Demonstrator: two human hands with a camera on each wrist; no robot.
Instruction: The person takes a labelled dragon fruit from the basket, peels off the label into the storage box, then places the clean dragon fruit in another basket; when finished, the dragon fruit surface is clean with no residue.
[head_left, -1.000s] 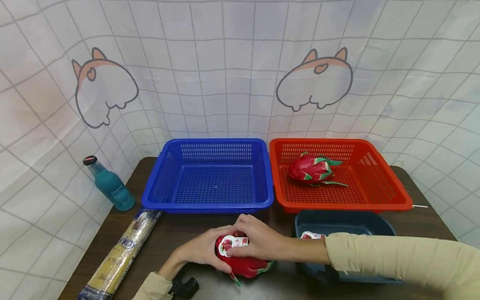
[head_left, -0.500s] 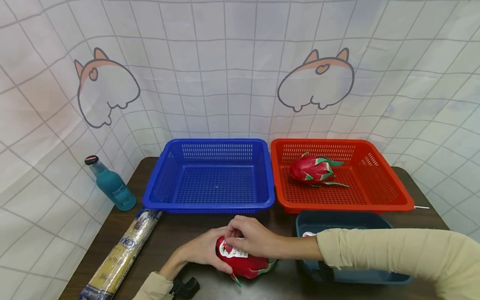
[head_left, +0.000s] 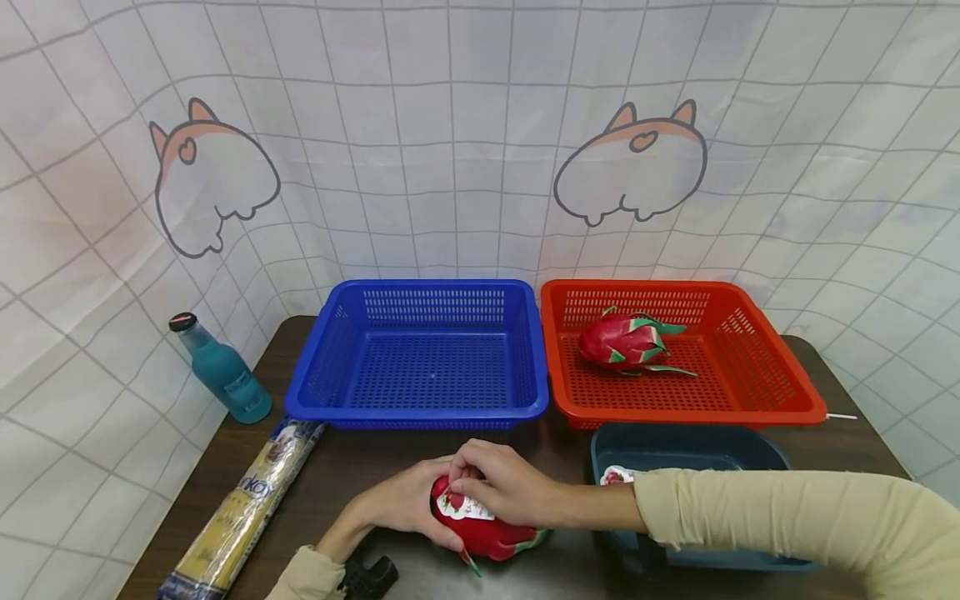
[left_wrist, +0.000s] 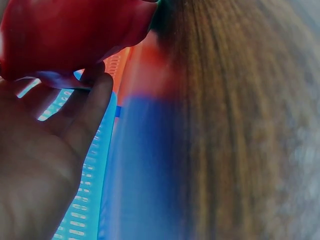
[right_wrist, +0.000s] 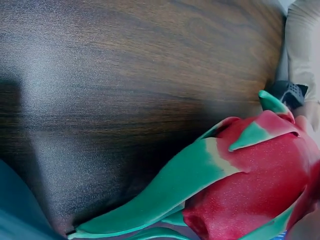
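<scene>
A red dragon fruit point(head_left: 491, 537) with green-tipped scales lies on the table in front of the blue basket. My left hand point(head_left: 408, 504) grips its left end, thumb in front and fingers behind; in the left wrist view the fingers reach under the fruit point(left_wrist: 75, 37). A white sticker point(head_left: 465, 506) with a fruit picture sits tilted on the fruit's upper side. At its upper edge, my right hand point(head_left: 502, 485) has curled fingers and pinches the sticker between thumb and forefinger. Long green scales point(right_wrist: 165, 185) point toward the dark tray in the right wrist view.
Behind the hands stand a blue basket point(head_left: 416, 412) and a red basket point(head_left: 697, 414) with another dragon fruit point(head_left: 618, 340) inside. A dark teal tray point(head_left: 690, 433) with a sticker point(head_left: 617, 475) lies partly under the right sleeve. Left are a teal bottle point(head_left: 228, 379) and a pasta packet point(head_left: 243, 504).
The sticker has turned on the fruit, its right end now lower. My right fingers have shifted slightly left along its upper edge. My left hand keeps its grip.
</scene>
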